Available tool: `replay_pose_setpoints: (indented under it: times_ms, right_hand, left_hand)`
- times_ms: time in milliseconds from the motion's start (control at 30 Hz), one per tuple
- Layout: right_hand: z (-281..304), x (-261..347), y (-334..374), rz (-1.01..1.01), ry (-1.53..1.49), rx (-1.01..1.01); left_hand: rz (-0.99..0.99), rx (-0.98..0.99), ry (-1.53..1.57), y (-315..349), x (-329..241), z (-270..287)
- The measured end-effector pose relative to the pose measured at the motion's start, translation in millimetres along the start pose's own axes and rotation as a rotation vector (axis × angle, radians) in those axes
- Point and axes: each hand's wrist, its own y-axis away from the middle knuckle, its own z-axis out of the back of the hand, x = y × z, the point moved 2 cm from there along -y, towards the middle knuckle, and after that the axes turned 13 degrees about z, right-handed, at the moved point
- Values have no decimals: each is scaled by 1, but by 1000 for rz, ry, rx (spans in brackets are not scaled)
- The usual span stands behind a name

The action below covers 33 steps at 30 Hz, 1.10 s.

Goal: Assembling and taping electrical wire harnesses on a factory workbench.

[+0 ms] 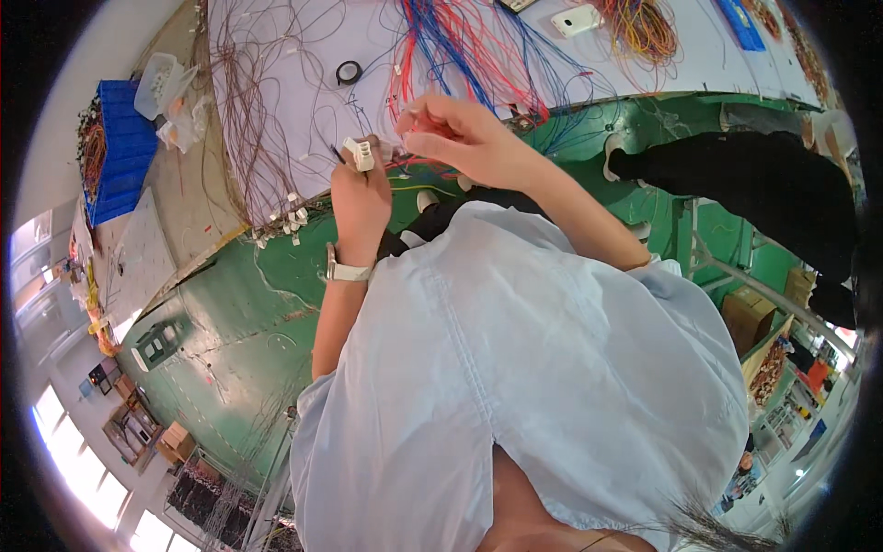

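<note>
My left hand (360, 204), with a watch on its wrist, is closed around a white plastic wire connector (360, 155) at the table's near edge. Several square openings show on the connector's face. Just to the right, my right hand (451, 138) is curled with thumb and fingers close together near some thin red wires. What lies between those fingertips is too small to make out. Bundles of red and blue wires (460, 46) spread over the white tabletop beyond my hands.
Brown wires (262, 101) with white connectors (290, 216) hang at the table's left edge. A roll of black tape (349, 73), a white phone (577, 20) and a yellow wire bundle (644, 32) lie farther back. At left stands a blue bin (124, 152); a person in dark trousers (736, 184) is at right.
</note>
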Motion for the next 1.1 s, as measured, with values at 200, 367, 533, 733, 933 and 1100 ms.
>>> replay_pose_setpoints:
  times_ms: [200,367,533,733,933,1100]
  right_hand:
    - [-4,5,7,97,602,44]
    - [-18,3,6,119,629,143]
    - [-22,-3,3,249,601,-7]
    - [-24,-13,5,263,655,-40]
    - [-25,-9,5,374,863,-73]
    - [-17,-12,8,435,798,-147]
  left_hand:
    - [493,92,434,0,-11,13]
    - [866,486,966,1,-8,12]
    - [821,559,1080,3,-6,9]
    - [753,540,1085,3,-4,5]
    - [626,349,861,8,-13,5]
    - [582,401,987,6,-11,4]
